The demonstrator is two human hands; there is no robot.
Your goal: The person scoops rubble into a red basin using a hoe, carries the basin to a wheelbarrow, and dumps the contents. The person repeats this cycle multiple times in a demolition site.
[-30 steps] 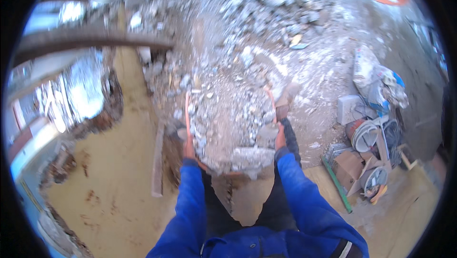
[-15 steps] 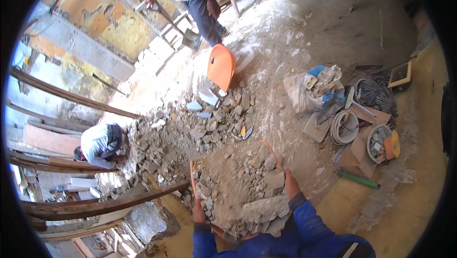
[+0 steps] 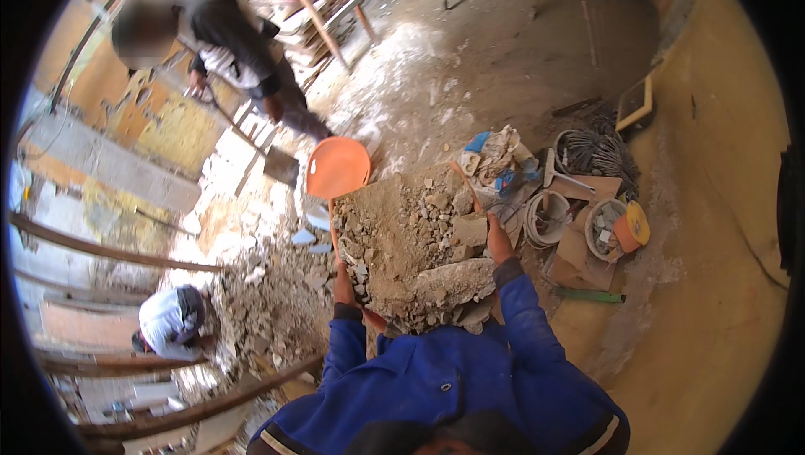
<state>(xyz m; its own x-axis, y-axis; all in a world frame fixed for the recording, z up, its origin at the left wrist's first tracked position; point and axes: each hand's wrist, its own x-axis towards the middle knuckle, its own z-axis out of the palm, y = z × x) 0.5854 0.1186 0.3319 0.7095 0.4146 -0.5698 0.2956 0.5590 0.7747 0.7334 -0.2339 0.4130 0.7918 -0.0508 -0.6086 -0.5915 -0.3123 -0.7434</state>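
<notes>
Far left, low in the view, a crouching person in a white top (image 3: 168, 321) works beside the loose rubble pile (image 3: 268, 304) on the floor. Upper left, a second person in a dark jacket (image 3: 239, 44) stands on the floor holding a long-handled shovel (image 3: 272, 161), whose blade rests near the upper edge of the rubble pile.

Your left hand (image 3: 344, 283) closes around the left rim of the orange rubble pan (image 3: 457, 178), fingers wrapped on the edge. The pan is raised in front of your chest, clear of the floor, between both blue sleeves. It is heaped with broken masonry and dirt (image 3: 411, 245); one large flat slab lies at the near edge, closest to your chest. The long axis of the pan runs from your chest away toward the upper part of the view, and its far end points toward a second orange pan (image 3: 337, 166), which lies empty on the floor just beyond.

Your right hand (image 3: 499, 241) clamps the right rim of the carried pan, thumb over the edge.

To the right, on the floor, a crumpled sack (image 3: 495, 157), several round buckets (image 3: 545, 218), an orange-lidded container (image 3: 631, 227) and cardboard scraps (image 3: 579, 254) lie grouped, near the carried pan but apart from it.
</notes>
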